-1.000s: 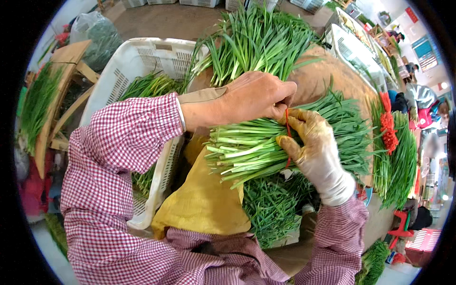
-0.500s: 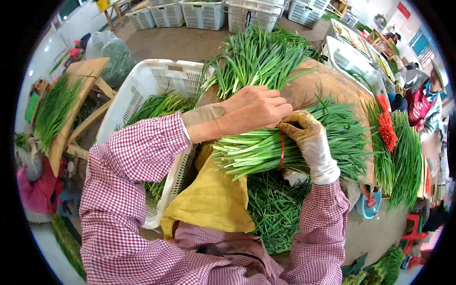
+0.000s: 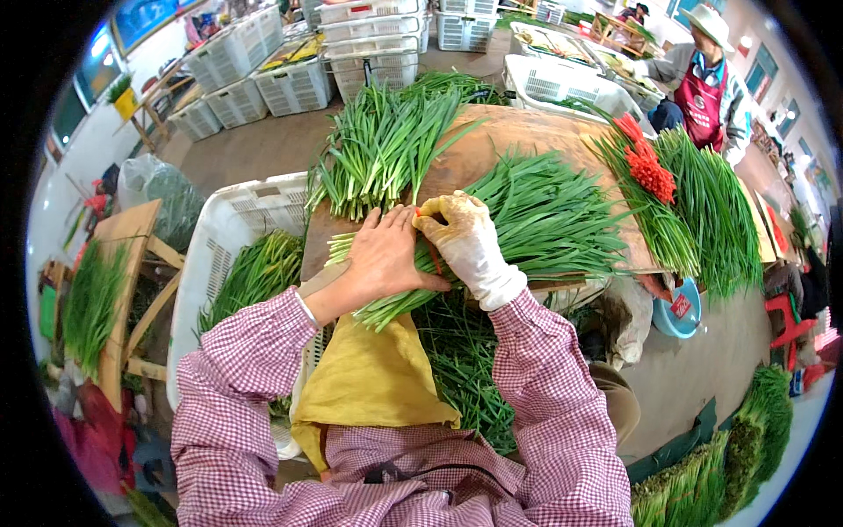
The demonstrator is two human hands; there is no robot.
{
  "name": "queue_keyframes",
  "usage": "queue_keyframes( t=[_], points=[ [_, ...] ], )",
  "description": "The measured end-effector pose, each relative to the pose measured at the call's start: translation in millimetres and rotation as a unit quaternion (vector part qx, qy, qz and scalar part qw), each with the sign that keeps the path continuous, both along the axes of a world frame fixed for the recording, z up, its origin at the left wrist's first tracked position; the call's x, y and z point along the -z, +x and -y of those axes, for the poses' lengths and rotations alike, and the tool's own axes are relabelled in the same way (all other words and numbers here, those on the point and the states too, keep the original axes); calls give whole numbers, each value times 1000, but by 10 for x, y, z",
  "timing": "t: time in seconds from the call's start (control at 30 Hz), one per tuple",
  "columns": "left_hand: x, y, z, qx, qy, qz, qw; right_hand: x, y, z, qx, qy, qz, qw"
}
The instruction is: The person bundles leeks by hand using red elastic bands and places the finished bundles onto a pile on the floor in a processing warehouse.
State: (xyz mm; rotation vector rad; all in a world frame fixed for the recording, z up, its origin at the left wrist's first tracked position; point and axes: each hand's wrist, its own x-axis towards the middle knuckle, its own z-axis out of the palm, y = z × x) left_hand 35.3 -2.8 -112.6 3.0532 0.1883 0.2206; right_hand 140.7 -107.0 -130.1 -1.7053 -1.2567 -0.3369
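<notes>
Bare left hand (image 3: 384, 257) has come down since the earlier frame and lies flat, thumb spread, across the green bundle (image 3: 553, 220) on the near side of the wooden board (image 3: 562, 132). Gloved right hand (image 3: 420, 216) pinches the red band (image 3: 435, 257). Far, white crates (image 3: 373, 66) stand; right, a blue bucket (image 3: 676, 325) bears a red label (image 3: 680, 306).

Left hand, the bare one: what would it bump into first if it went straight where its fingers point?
The left hand would probably meet the stem ends of the far greens on the board, but its height is unclear, so it might pass over them.
</notes>
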Motion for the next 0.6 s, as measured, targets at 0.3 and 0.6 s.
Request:
queue_keyframes(
  t=[0.3, 0.6],
  points=[
    [-48, 43, -61, 55, -220, -10, 974, 108, -105, -19, -11, 27, -5, 1000],
    [36, 208, -362, 49, -231, -127, 963, -222, -156, 183, -50, 87, -64, 993]
  ],
)
